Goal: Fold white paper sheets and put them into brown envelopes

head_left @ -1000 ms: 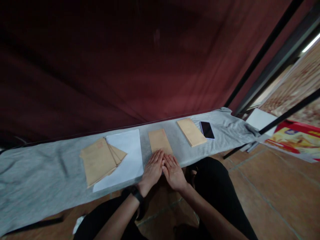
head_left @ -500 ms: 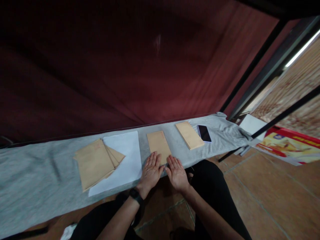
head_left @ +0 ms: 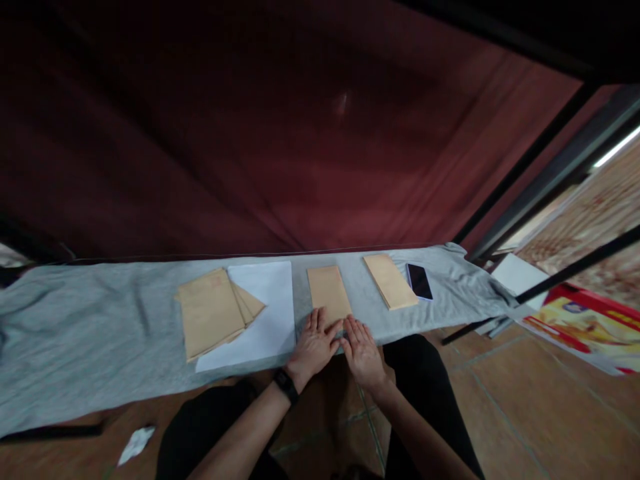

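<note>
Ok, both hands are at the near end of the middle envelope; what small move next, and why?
I'd probably lift the left hand slightly: it lies palm-down over part of the near end of the middle envelope, so how flat that end lies can't be checked. The right hand, by the near right corner, could steady it meanwhile.

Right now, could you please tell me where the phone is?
In the head view, the phone lies toward the right end of the grey cloth, just right of the rightmost envelope.
</note>
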Available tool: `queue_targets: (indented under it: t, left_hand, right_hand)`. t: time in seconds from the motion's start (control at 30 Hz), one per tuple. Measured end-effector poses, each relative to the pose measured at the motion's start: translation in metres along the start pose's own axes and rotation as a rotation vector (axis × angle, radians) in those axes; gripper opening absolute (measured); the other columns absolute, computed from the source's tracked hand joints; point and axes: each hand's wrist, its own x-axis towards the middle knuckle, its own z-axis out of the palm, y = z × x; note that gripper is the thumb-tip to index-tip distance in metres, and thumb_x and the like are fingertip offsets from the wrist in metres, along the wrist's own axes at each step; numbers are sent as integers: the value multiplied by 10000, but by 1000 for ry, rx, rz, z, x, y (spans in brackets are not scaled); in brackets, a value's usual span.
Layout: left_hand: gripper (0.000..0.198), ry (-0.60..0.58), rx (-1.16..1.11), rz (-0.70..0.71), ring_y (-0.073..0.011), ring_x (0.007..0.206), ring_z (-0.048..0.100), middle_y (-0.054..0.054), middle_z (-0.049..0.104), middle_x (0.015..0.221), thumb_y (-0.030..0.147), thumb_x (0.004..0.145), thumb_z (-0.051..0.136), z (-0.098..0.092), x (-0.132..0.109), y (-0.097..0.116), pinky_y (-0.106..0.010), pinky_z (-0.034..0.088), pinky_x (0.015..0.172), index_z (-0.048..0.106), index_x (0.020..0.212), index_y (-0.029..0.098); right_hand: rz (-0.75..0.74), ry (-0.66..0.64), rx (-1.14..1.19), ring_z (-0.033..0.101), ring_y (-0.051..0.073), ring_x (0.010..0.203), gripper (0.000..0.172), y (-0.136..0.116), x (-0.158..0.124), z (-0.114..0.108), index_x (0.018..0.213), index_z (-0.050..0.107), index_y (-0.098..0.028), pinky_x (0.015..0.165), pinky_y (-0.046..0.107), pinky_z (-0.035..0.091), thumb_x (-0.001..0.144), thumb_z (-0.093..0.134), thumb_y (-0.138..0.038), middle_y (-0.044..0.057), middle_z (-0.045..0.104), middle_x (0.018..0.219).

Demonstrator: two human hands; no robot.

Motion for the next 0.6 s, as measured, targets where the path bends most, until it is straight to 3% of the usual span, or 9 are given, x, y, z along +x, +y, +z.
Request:
queue_targets:
  t: [0.13, 0.27, 0.43, 0.6]
  left_hand:
    - [470, -34, 46, -30, -368, 1364, 502, -197, 530, 1470, 305, 966, 555, -1, 8, 7, -542, 406, 1103, 529, 1432, 245]
    - [503, -26, 53, -51, -360, 1408, 453, -213, 480, 1512, 289, 977, 521, 11, 10, 9, -560, 378, 1131, 468, 1467, 188]
    - [537, -13, 9, 36, -296, 1446, 412, -217, 469, 1520, 255, 991, 406, 26, 7, 9, -513, 344, 1186, 400, 1498, 78]
    - [638, -2, -1, 70, -338, 1451, 394, -257, 449, 1519, 380, 966, 482, 24, 5, 13, -522, 343, 1180, 391, 1491, 29]
  right_hand:
    - [22, -12, 85, 517, 259, 1369, 469, 10, 6, -3, 1443, 530, -131, 1138, 500, 431, 1068, 322, -322, 152, 569, 1454]
    - [52, -23, 212, 578, 218, 1305, 457, 24, 21, -4, 1390, 586, -159, 1118, 444, 462, 1075, 280, -285, 115, 647, 1371]
    - [-37, -96, 172, 485, 225, 1399, 473, 27, 52, 7, 1450, 527, -176, 1167, 464, 401, 1077, 289, -344, 106, 557, 1475]
    - [-57, -111, 88, 449, 235, 1427, 493, 31, 79, 21, 1481, 478, -126, 1178, 460, 385, 1066, 324, -342, 146, 511, 1506]
